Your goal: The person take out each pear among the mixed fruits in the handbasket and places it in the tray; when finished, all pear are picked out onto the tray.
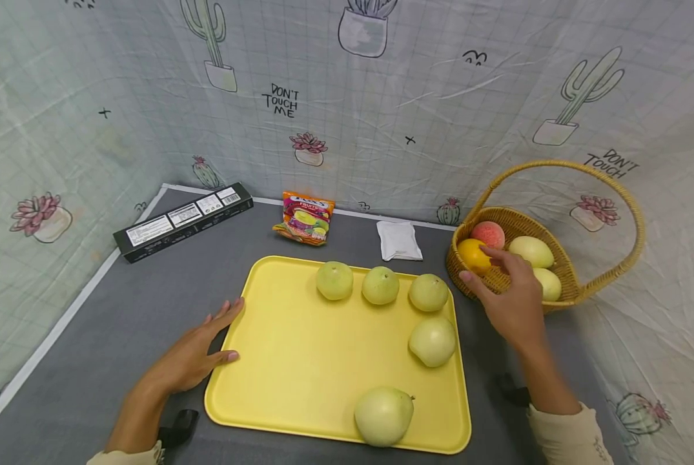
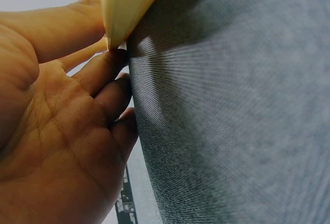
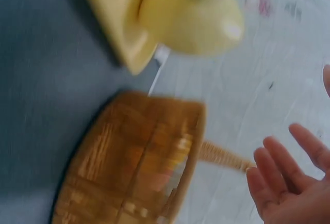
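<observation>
My left hand [image 1: 190, 358] rests at the left edge of the yellow tray [image 1: 300, 349], fingers spread. In the left wrist view, the thumb and fingers [image 2: 98, 72] are right at the tray's rim. On the tray stand three round green fruits [image 1: 334, 281] along the far rim, a pale green fruit [image 1: 432, 342] at the right and a bigger pear-shaped one [image 1: 384, 416] near the front. Over the wicker basket [image 1: 563, 258] my right hand [image 1: 515, 303] reaches, fingers apart, holding nothing. Its fingertips overlap an orange fruit [image 1: 472, 255] beside a pink-red fruit [image 1: 489, 235]. Two pale green oval fruits [image 1: 531, 250] also lie there.
A long black box [image 1: 184, 223] lies at the back left. Along the back are a colourful snack packet [image 1: 305, 218] and a white packet [image 1: 399, 241]. The basket's tall handle [image 1: 628, 194] arches over its right side. Printed cloth walls [image 1: 370, 116] border the grey table.
</observation>
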The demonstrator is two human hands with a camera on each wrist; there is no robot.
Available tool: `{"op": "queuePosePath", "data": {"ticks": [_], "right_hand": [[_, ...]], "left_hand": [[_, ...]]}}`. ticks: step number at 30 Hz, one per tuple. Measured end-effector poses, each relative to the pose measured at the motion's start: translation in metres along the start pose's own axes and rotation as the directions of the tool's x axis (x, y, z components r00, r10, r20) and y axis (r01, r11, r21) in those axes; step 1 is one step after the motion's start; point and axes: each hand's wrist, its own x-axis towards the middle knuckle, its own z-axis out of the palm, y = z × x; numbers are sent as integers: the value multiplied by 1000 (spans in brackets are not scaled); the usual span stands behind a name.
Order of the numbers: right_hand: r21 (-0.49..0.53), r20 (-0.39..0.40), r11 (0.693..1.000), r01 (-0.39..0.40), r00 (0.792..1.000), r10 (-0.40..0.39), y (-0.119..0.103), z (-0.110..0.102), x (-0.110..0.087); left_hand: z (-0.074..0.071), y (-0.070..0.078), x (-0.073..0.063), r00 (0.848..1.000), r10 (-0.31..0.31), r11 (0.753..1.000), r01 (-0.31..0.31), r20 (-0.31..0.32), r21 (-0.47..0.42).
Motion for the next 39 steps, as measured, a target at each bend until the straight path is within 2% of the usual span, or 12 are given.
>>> {"op": "queuePosePath", "data": {"ticks": [6, 15, 18, 21, 25, 33, 39], "right_hand": [[-6, -113, 995, -95, 989, 93, 22, -15, 12], [-3, -167, 976, -218, 962, 215, 49, -25, 20], [-33, -176, 972, -233, 959, 224, 58, -28, 21], [-71, -182, 974, -213, 963, 198, 68, -30, 21], [-128, -155, 970, -208, 970, 187, 79, -34, 21], [-250, -47, 925, -286, 958, 284, 89, -37, 20], [-312, 7, 912, -265, 960, 281, 89, -38, 24]], "left_hand": [[0, 0, 0, 1000, 3, 1000, -3, 0, 3], [1, 0, 0, 1000, -19, 1000, 19, 5, 19], [1, 0, 0, 1000, -16, 1000, 16, 5, 13], [0, 0, 0, 1000, -10, 1000, 10, 1, 11], [0, -1, 0, 1000, -4, 1000, 4, -4, 17], [1, 0, 0, 1000, -24, 999, 24, 0, 22], [1, 0, 0, 999, -32, 999, 32, -2, 23]]}}
